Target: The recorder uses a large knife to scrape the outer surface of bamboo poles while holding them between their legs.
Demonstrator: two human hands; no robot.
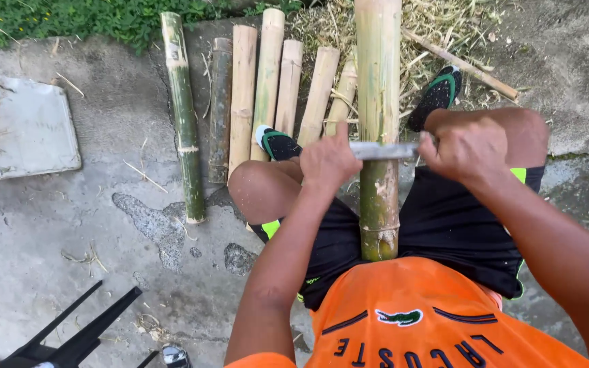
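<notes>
- Plainly, the upright bamboo pole point(378, 102) between the knees could twist, since only legs steady it.
- Metal blade point(382, 150) lies across it; right hand point(468, 146) clamps 1 end, left hand point(328, 160) the other: slipping risks thighs.

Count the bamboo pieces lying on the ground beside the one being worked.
7, maybe more hidden: a green pole leftmost, a dark piece, then four pale ones fanned beside it, and a thin stick at right.

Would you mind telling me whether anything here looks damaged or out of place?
Nothing alarming. Dry shavings litter the ground, and both hands, left hand and right hand, press a blade across the bamboo pole.
</notes>
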